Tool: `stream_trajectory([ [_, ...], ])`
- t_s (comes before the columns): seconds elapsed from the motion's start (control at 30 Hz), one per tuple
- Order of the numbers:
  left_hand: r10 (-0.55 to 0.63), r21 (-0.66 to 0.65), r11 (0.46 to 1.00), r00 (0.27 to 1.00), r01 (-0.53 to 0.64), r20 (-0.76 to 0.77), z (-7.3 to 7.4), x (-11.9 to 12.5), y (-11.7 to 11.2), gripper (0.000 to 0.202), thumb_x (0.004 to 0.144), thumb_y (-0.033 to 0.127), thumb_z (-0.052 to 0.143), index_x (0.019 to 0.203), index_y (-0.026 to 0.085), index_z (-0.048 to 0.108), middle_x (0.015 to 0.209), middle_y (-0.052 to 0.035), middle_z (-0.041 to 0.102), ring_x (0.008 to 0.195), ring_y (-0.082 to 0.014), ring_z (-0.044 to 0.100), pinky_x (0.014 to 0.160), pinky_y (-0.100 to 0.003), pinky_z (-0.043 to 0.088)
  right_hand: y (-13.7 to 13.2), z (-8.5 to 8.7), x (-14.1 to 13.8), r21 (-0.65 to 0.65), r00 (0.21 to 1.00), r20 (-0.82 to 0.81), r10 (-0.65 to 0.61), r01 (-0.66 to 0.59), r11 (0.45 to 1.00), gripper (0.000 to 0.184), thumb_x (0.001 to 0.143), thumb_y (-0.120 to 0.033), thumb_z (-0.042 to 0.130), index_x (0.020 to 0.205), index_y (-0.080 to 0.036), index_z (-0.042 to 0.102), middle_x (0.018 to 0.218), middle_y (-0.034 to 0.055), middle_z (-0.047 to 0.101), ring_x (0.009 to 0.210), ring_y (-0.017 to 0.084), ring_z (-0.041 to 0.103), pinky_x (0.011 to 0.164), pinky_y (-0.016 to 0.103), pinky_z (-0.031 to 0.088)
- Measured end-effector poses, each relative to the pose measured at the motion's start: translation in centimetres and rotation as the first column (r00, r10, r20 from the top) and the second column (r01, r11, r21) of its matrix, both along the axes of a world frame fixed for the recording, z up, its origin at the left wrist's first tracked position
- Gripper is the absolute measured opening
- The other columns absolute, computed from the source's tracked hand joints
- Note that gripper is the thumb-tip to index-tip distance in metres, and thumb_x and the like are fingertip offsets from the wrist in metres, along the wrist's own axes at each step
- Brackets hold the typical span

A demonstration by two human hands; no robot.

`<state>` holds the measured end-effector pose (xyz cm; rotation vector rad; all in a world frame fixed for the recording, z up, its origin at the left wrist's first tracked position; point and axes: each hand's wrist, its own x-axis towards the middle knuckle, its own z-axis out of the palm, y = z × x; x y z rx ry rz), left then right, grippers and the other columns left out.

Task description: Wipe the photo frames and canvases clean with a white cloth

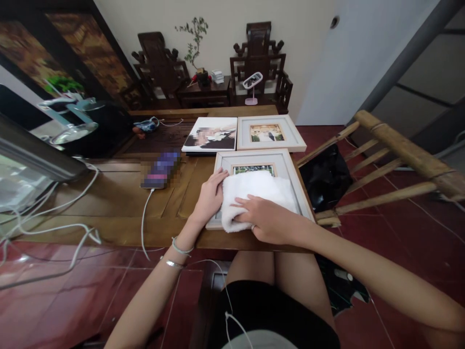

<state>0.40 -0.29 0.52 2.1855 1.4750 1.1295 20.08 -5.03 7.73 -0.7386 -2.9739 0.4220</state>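
A white-framed picture point(283, 167) lies flat near the front edge of a wooden table point(119, 203). A folded white towel point(257, 191) rests on its glass. My right hand point(267, 218) presses flat on the towel's near part, fingers stretched out. My left hand point(209, 196) lies on the frame's left border, fingers extended and touching the towel's left side. Beyond it lie a second white-framed picture point(271, 132) and an unframed photo print point(210, 134), side by side.
A phone point(160, 170) on a white charging cable lies left of the frames. White cables trail over the table's left end. A bamboo chair point(392, 165) and a black bag point(327, 177) sit to the right. Dark wooden chairs and a small mirror stand at the back wall.
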Motion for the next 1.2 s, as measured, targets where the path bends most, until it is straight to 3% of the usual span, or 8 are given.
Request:
stream_trajectory([
  [0.23,-0.002,0.047,0.999,1.0,0.001,0.007,-0.1,0.0,0.0,0.035,0.088,0.009,0.041,0.113,0.011,0.065,0.123,-0.0131,0.064,0.128,-0.0231,0.05,0.111,-0.042,0.036,-1.2,3.6,4.3,-0.098,0.989,0.116,-0.092,0.103,0.99,0.045,0.064,0.003,0.044,0.092,-0.02,0.071,0.101,0.007,0.069,0.084,0.021,0.062,0.076,0.032,0.045],
  [0.33,0.007,0.055,0.998,1.0,-0.007,0.005,-0.2,0.1,0.0,0.035,0.088,0.008,0.04,0.113,0.012,0.065,0.124,-0.0127,0.064,0.128,-0.0228,0.05,0.111,-0.043,0.037,-1.1,4.3,5.5,-0.144,0.985,0.146,-0.093,0.114,0.983,0.046,0.063,0.003,0.044,0.09,-0.022,0.071,0.097,0.0043,0.069,0.08,0.02,0.061,0.073,0.03,0.043],
  [0.43,0.016,0.055,0.998,1.0,-0.016,0.0,-0.2,0.2,0.0,0.036,0.087,0.008,0.04,0.113,0.013,0.065,0.124,-0.0116,0.064,0.128,-0.0221,0.05,0.111,-0.044,0.038,-0.8,3.4,4.2,-0.125,0.993,0.107,-0.047,0.06,0.99,0.041,0.065,0.001,0.045,0.09,-0.02,0.07,0.098,0.006,0.069,0.08,0.02,0.061,0.074,0.031,0.043],
  [0.6,0.012,0.01,1.0,1.0,-0.012,-0.004,0.1,-0.1,-0.1,0.036,0.086,0.01,0.045,0.116,0.014,0.064,0.126,-0.0113,0.063,0.129,-0.0231,0.049,0.111,-0.044,0.037,-1.2,1.1,-0.1,0.032,0.998,0.033,0.044,-0.045,0.998,0.03,0.071,-0.004,0.048,0.09,-0.015,0.069,0.107,0.0136,0.065,0.097,0.025,0.059,0.086,0.039,0.043],
  [0.7,-0.002,0.003,1.0,1.0,0.002,-0.026,0.1,-0.2,-0.1,0.035,0.087,0.013,0.046,0.117,0.014,0.064,0.127,-0.0117,0.062,0.129,-0.0243,0.048,0.112,-0.045,0.036,-1.9,1.0,0.6,0.086,0.997,0.063,0.045,-0.05,0.995,0.028,0.072,-0.004,0.048,0.09,-0.014,0.068,0.112,0.0155,0.064,0.104,0.026,0.058,0.091,0.041,0.042],
  [0.97,-0.031,-0.004,1.0,0.994,0.031,-0.104,0.2,-0.2,0.0,0.038,0.088,0.011,0.041,0.117,0.013,0.065,0.128,-0.0099,0.062,0.131,-0.0237,0.046,0.111,-0.046,0.037,-4.5,1.7,10.1,0.265,0.923,0.245,-0.298,0.232,0.936,0.037,0.06,-0.001,0.049,0.087,-0.019,0.068,0.124,0.0137,0.063,0.123,0.035,0.049,0.099,0.063,0.032],
  [1.07,-0.043,-0.007,0.999,0.992,0.043,-0.121,0.3,-0.3,0.0,0.038,0.089,0.011,0.041,0.117,0.012,0.065,0.128,-0.0106,0.061,0.131,-0.023,0.046,0.111,-0.044,0.038,-3.9,1.7,10.1,0.328,0.879,0.273,-0.39,0.296,0.897,0.036,0.061,0.0,0.048,0.081,-0.021,0.068,0.124,0.0093,0.064,0.126,0.032,0.047,0.102,0.062,0.03],
  [1.2,-0.057,-0.007,0.998,0.99,0.057,-0.128,0.4,-0.4,0.0,0.037,0.089,0.011,0.041,0.118,0.009,0.064,0.129,-0.0129,0.061,0.132,-0.0226,0.045,0.111,-0.042,0.038,-0.7,1.7,8.9,0.377,0.847,0.275,-0.455,0.34,0.861,0.037,0.065,0.001,0.046,0.085,-0.019,0.07,0.129,0.0093,0.061,0.13,0.031,0.043,0.101,0.058,0.033],
])
